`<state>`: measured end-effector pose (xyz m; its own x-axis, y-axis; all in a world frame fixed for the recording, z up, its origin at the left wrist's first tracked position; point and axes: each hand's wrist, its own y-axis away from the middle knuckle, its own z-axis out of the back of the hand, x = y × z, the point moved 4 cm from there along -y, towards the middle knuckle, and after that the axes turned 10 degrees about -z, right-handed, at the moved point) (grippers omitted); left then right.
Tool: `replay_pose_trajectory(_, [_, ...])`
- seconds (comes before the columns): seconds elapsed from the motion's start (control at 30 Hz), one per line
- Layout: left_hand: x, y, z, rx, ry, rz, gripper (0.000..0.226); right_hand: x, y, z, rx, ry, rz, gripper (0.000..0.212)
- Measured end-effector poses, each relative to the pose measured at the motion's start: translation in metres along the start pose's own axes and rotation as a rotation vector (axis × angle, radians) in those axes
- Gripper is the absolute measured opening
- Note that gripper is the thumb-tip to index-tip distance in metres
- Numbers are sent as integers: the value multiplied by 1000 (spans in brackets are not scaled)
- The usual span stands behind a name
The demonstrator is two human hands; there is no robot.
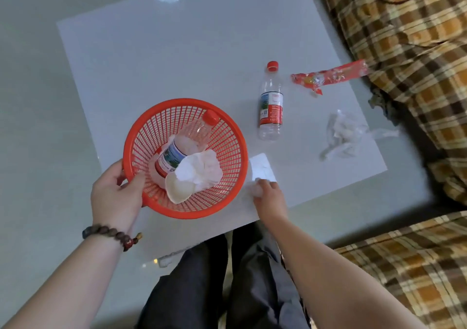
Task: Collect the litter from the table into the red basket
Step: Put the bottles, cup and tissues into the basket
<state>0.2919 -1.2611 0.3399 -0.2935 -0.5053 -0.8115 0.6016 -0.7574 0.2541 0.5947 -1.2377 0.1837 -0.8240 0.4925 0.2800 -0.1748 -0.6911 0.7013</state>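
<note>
The red basket (185,158) sits at about 8 o'clock on the pale tabletop (177,58), near its front edge. The left hand (115,197) holds it by the rim at the basket's 8 o'clock side, thumb inside the mesh wall and the other fingers underneath, so that grip is closed on the rim. A beaded bracelet (111,235) circles the left wrist.

Inside the basket lies a clear plastic bottle (182,147) with a red cap pointing to 1 o'clock, a crumpled white tissue (199,169) over its lower end, and a small white cup-like piece (179,189) at the basket's 6 o'clock.

Just beside the basket at its 3 o'clock, a white paper sheet (261,165) lies flat on the tabletop. The right hand (269,195) rests at the sheet's near end with its fingers curled down onto a small white wad (255,189); whether that grip has fully closed on it I cannot tell.

Further out, at 2 o'clock from the basket, a second clear bottle (271,101) lies on its side with its red cap toward 12 o'clock. A red snack wrapper (328,75) lies at the bottle's 2 o'clock, near the tabletop's right edge. A clear crumpled plastic bag (345,133) lies at the bottle's 4 o'clock.

A plaid sofa (417,38) borders the right side. Dark trousers (227,285) show at 6 o'clock.
</note>
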Motion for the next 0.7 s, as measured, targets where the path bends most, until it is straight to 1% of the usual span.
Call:
replay_pose_trajectory(0.13, [-15, 6, -6, -79, -2, 9, 22, 19, 6, 55, -107, -262, 60, 34])
replay_pose_trajectory(0.27, [-40, 16, -8, -140, 30, 13, 25, 57, 18, 123, -284, -443, 170, 35])
replay_pose_trajectory(0.33, [-51, 22, -10, -151, 32, 13, 26, 88, 32, 149, -329, -543, 252, 38])
replay_pose_trajectory(0.37, [-56, 24, -11, -151, 28, 11, 21, 106, 41, 159, -336, -572, 324, 39])
replay_pose_trajectory(0.43, [-64, 29, -15, -142, 22, 16, 9, 145, 63, 167, -320, -550, 520, 43])
replay_pose_trajectory(0.5, [-71, 34, -19, -141, 22, 31, 18, 176, 86, 161, -232, -439, 706, 48])
replay_pose_trajectory(0.53, [-74, 36, -20, -138, 24, 34, 22, 188, 95, 155, -175, -371, 768, 48])
replay_pose_trajectory(0.63, [-84, 42, -24, -141, 51, 31, 23, 204, 107, 132, -84, -178, 862, 46])
replay_pose_trajectory(0.7, [-88, 44, -25, -136, 58, 38, 24, 206, 106, 121, -16, -66, 854, 55])
